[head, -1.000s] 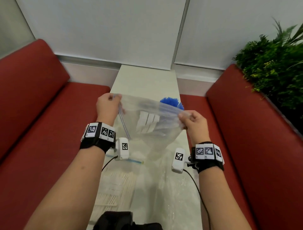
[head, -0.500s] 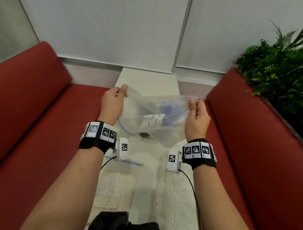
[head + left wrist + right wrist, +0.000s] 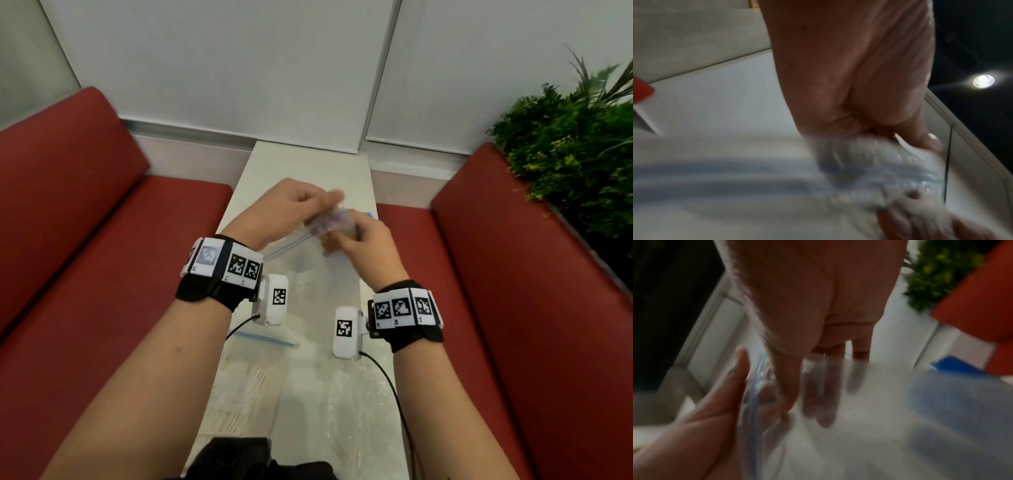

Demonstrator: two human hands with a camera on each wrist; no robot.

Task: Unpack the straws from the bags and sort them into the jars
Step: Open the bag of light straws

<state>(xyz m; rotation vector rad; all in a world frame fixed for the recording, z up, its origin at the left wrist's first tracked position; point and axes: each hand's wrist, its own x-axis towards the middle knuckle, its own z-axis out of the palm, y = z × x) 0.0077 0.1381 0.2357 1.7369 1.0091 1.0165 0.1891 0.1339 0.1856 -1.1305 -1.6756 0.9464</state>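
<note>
Two red sofas [image 3: 85, 240] fill the left and right sides of the head view, with a leafy green plant [image 3: 575, 154] in the upper right corner behind the right-hand one. Between them a narrow white bench [image 3: 308, 164] runs from the bottom centre up to the pale wall.

Low on the bench, left of centre, a clear zip bag of pale straws [image 3: 246, 387] lies flat, its blue seal toward the upper end. To its right, at lower centre, is a crumpled sheet of clear plastic [image 3: 356, 394].

Above the middle of the bench, in the centre of the frame, both hands meet on an emptied clear bag [image 3: 325, 224], bunched into a small wad with its blue zip strip trailing down toward the left. The left hand [image 3: 287, 209] comes in from the left with its fingers curled over the top of the wad; the left wrist view, though blurred, shows thumb and fingers pinching the crinkled plastic [image 3: 869, 162]. The right hand [image 3: 363, 246] closes on the wad from the right, and the smeared right wrist view shows its fingers [image 3: 818, 386] wrapped by the film.

Just past the hands a sliver of blue straws [image 3: 369, 215] peeks out.
</note>
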